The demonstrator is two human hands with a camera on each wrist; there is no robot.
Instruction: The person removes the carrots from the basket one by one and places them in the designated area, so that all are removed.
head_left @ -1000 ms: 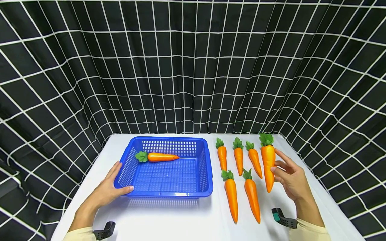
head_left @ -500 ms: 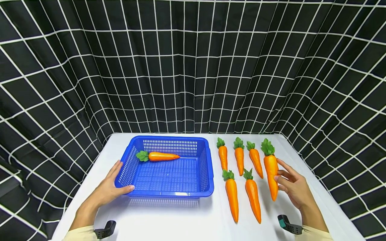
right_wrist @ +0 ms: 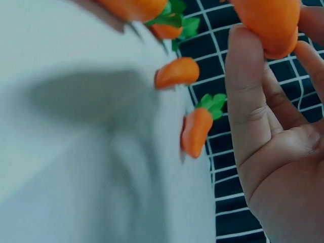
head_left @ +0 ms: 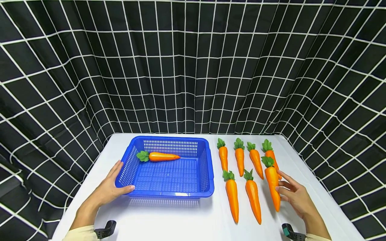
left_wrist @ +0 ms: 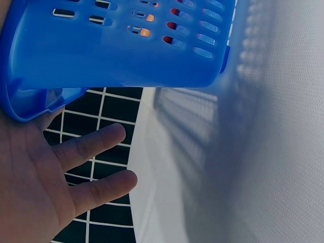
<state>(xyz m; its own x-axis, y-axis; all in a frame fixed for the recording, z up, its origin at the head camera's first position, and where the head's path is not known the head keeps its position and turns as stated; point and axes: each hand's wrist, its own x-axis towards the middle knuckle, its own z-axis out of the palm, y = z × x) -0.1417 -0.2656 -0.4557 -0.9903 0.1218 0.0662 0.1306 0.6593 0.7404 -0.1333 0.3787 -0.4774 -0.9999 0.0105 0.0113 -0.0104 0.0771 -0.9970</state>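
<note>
My right hand point(head_left: 297, 197) pinches an orange carrot point(head_left: 272, 180) with green leaves between thumb and fingers, at the right of the table. Its leaves overlap another carrot point(head_left: 269, 154) behind it. In the right wrist view, the held carrot point(right_wrist: 271, 23) is above the tabletop, over its shadow. My left hand point(head_left: 107, 190) is at the left end of a blue plastic basket point(head_left: 169, 194), thumb on the front rim, fingers spread along the side. Straight fingers point(left_wrist: 96, 192) show below the basket wall in the left wrist view. One carrot point(head_left: 164, 156) lies inside the basket, leaves to the left.
Right of the basket, a back row holds several carrots, among them a left one point(head_left: 223, 157), a middle one point(head_left: 239, 160) and another point(head_left: 255, 162). Two more, a carrot point(head_left: 232, 199) and its neighbour point(head_left: 253, 199), lie in front. A black gridded curtain point(head_left: 193, 67) surrounds the white table point(head_left: 156, 221).
My right hand has brought the held carrot toward the front and slightly right, lower in view, uncovering the carrot behind it. The left hand and basket stay in place.
</note>
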